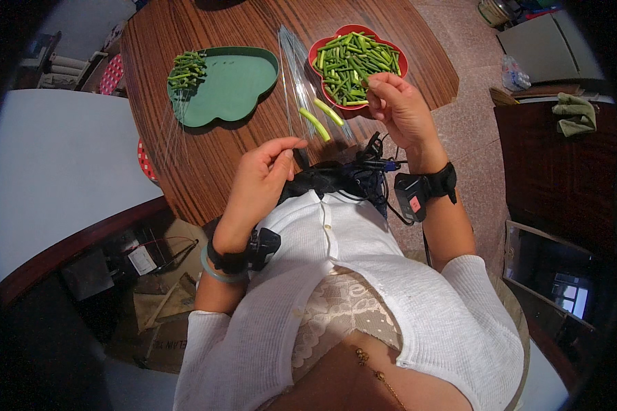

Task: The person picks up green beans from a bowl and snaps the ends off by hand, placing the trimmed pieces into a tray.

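Note:
My left hand (267,167) is over the table's near edge, thumb and forefinger pinched on what looks like a thin metal skewer. Just beyond its fingertips, two pale green stem pieces (314,125) sit side by side above the loose skewers. Whether the held skewer runs through them I cannot tell. My right hand (398,105) pinches a green stem piece (359,70) over the near right rim of a red flower-shaped dish (405,62). Cut green stems, probably garlic shoots, fill that dish. A bundle of thin metal skewers (299,61) lies left of it.
A green scalloped tray (241,82) on the wooden table (247,20) bears several skewers loaded with stems (186,71), their bare ends past its rim. Black cables (373,162) hang at the near edge. A dark cabinet (555,154) with a green cloth (575,114) stands right.

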Motion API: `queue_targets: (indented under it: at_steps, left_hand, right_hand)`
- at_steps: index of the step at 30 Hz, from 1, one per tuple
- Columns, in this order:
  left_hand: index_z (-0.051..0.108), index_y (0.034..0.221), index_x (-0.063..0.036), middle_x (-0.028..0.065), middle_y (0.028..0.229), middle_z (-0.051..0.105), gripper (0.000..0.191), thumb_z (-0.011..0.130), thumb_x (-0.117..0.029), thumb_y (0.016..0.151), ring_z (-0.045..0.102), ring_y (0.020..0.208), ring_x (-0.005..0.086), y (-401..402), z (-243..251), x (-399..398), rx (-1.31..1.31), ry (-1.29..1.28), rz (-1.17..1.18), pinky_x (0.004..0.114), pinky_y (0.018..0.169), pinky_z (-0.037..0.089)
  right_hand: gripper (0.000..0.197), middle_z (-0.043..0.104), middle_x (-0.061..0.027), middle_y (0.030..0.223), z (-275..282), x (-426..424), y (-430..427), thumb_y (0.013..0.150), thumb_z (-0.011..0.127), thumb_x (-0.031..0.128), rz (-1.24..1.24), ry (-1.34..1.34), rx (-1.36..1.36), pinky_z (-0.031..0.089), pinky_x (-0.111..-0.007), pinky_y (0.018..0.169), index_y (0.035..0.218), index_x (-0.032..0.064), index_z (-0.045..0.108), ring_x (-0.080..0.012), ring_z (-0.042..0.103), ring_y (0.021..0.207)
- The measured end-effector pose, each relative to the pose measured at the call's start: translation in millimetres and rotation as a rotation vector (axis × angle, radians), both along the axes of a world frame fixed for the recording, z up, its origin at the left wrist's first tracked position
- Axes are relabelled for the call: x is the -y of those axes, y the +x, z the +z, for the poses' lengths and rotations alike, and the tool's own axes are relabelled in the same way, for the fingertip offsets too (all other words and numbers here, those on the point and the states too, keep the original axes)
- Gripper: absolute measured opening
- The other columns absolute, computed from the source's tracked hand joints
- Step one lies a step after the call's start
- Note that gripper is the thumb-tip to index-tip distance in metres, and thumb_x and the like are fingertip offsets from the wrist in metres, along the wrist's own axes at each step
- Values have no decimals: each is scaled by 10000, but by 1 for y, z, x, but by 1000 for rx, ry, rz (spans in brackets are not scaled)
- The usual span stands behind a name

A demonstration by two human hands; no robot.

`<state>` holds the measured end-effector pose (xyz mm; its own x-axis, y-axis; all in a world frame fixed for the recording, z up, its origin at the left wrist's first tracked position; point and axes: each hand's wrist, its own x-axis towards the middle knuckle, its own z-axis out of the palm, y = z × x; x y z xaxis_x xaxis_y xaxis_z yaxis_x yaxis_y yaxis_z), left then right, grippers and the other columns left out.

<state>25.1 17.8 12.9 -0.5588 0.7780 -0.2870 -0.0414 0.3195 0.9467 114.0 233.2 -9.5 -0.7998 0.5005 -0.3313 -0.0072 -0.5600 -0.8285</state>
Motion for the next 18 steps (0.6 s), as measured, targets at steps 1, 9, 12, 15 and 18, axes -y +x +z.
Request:
queue_targets:
  at_steps: [1,9,12,15,18]
  left_hand:
    - [553,1012,-7,-37,591,450,231,417,-98,849,399,539,29,0,0,0,0,0,0,165,483,317]
    - [560,1002,-4,-30,595,454,224,420,-78,844,405,551,39,-2,2,-1,-5,-5,10,175,507,339]
    - [561,998,-4,-29,592,455,222,419,-77,844,409,556,41,-3,1,0,-6,-10,6,179,515,345]
    - [560,998,-1,-30,588,453,221,421,-78,844,409,556,42,-3,1,0,-6,-9,5,179,518,346]
    - [560,998,0,-29,586,451,221,421,-81,846,408,554,42,-3,2,0,-2,2,13,180,517,345]
  right_hand:
    - [95,500,6,637,-2,-1,0,771,561,125,27,-6,-30,321,-177,445,806,41,531,-57,427,523]
    - [92,498,5,633,-2,-1,-3,764,563,110,34,39,-49,320,-183,454,809,35,532,-60,427,521]
    - [91,498,5,627,-1,-1,-3,762,565,108,44,31,-80,320,-183,452,805,34,533,-62,429,517]
    - [85,494,6,619,1,-1,-5,760,566,103,32,27,-73,320,-183,452,797,34,534,-63,427,516]
    - [78,492,8,616,1,-1,-5,758,567,99,31,26,-69,319,-182,452,788,35,534,-62,427,516]
